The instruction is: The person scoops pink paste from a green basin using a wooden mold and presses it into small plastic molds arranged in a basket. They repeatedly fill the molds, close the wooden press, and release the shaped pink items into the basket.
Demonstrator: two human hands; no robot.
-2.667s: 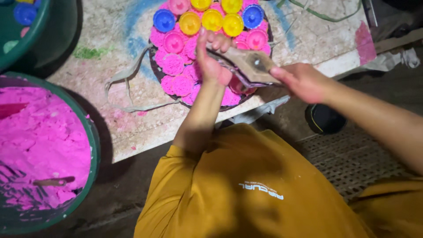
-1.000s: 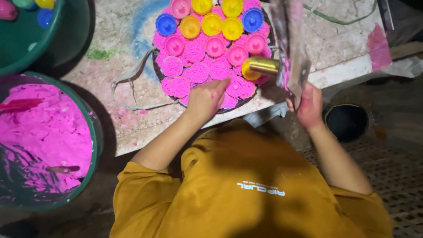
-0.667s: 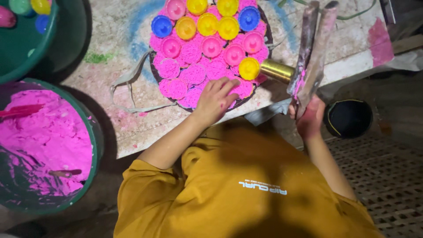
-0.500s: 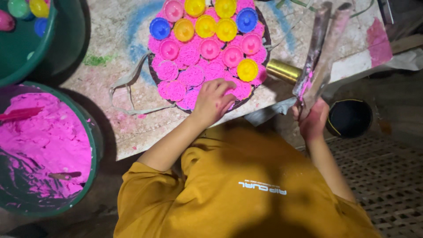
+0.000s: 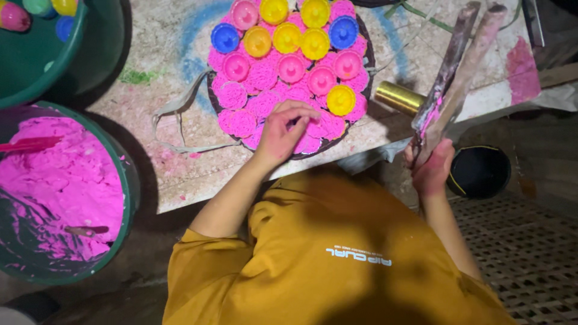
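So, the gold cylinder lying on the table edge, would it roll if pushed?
Probably yes: the gold cylinder lies on its side, near the table edge. It looks smooth and metallic, so likely stiff and perhaps slippery. Neither the left hand nor the right hand touches it.

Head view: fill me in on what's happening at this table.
A person in a yellow shirt leans over a round tray packed with pink moulded pieces and small pink, yellow and blue cups. The left hand rests its fingertips on the pink pieces at the tray's near edge. The right hand grips a long two-piece tool smeared with pink, its far end over the table. A brass cylinder lies beside the tray. A green tub of pink paste sits at the left.
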